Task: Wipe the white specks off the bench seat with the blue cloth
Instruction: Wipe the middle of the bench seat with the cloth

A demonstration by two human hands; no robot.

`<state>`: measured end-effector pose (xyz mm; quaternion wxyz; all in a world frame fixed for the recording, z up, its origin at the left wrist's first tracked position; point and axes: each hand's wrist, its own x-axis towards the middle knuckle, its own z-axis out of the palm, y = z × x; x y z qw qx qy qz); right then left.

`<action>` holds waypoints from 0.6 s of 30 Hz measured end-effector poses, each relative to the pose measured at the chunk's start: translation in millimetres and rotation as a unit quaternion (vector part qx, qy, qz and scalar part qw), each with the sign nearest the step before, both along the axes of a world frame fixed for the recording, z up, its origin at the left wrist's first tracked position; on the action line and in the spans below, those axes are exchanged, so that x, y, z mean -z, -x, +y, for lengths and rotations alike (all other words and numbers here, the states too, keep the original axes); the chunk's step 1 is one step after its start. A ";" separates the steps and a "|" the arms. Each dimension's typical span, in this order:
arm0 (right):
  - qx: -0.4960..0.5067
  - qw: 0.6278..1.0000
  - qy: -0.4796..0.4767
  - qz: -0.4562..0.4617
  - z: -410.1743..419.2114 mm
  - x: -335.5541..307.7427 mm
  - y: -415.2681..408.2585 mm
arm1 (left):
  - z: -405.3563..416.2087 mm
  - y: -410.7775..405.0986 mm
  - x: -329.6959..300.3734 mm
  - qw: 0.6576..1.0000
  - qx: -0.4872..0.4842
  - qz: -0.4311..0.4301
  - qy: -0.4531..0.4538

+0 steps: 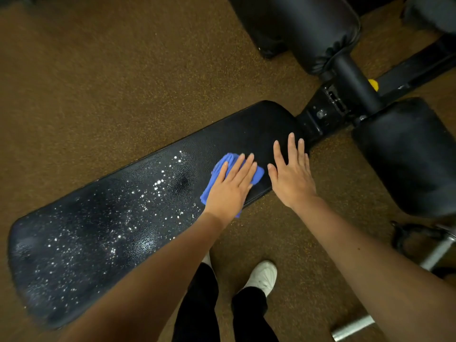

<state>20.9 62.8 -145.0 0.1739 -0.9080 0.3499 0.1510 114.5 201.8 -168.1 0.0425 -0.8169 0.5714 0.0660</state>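
Note:
A long black bench seat runs from lower left to upper right. White specks cover its left and middle parts; the right end looks clean. A crumpled blue cloth lies on the seat near that clean end. My left hand presses flat on the cloth with straight fingers. My right hand rests flat on the bare seat just right of the cloth, fingers spread.
Black padded rollers and the bench's metal frame stand to the right and behind. A metal bar lies on the brown speckled floor at lower right. My legs and white shoe stand below the seat's near edge.

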 end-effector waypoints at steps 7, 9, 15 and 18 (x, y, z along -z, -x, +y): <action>-0.006 1.000 0.003 -0.010 -1.0 2.6 3.6 | -68.3 -36.0 -4.4 0.983 -0.179 0.039 -0.002; -0.008 1.000 0.010 -0.008 -0.4 3.1 3.5 | -79.6 -39.3 -5.8 0.977 -0.210 0.044 0.007; 0.007 1.000 0.018 -0.004 5.8 1.9 -2.6 | -60.4 -43.5 -7.6 0.998 -0.001 0.061 -0.001; 0.003 1.000 0.011 0.003 5.3 0.2 -3.7 | -62.6 -59.8 -2.9 0.999 -0.018 0.038 -0.001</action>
